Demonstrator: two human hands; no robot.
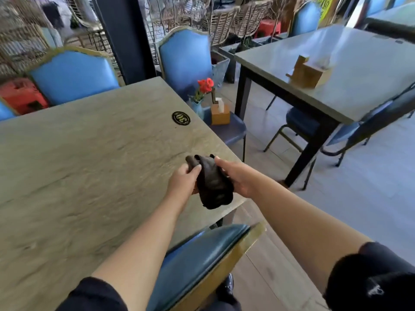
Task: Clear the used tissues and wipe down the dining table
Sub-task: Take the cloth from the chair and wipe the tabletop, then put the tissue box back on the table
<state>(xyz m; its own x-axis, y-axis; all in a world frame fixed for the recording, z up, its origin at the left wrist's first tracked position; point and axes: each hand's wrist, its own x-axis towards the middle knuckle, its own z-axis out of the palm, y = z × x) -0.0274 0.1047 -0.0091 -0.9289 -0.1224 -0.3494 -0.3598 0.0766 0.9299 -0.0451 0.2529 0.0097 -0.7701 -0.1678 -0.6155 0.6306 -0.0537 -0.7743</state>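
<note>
A dark cloth (213, 185) hangs bunched between both hands, just above the near right corner of the stone-look dining table (89, 167). My left hand (185, 180) grips its left side with the thumb on top. My right hand (238, 176) holds the right side, fingers curled under the fabric. No tissue lies on the tabletop in view. A round black number badge (181, 118) is fixed near the table's far right edge.
A wooden tissue box (220, 113) and a vase of red flowers (202, 95) stand on a blue chair seat (233, 129) to the right of the table. Blue chairs (71, 75) line the far side; one chair back (208, 259) is below my arms. A second table (359, 75) stands right.
</note>
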